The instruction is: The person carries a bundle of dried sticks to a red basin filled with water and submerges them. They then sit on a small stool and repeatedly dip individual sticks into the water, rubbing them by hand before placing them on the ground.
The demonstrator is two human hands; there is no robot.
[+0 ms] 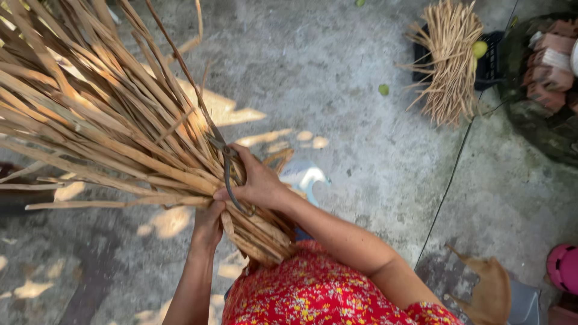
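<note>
Soft daylight from above, mostly shade; dappled sun patches fall on the grey concrete floor near me; the pale split bamboo strips nearest my head look slightly blurred and sunlit at the left edge; no harsh glare; edges bend mildly.

Rough grey concrete floor, dappled with sun patches. Thin crack runs across it at right. Stacked bricks upper right; black crate beside them.
</note>
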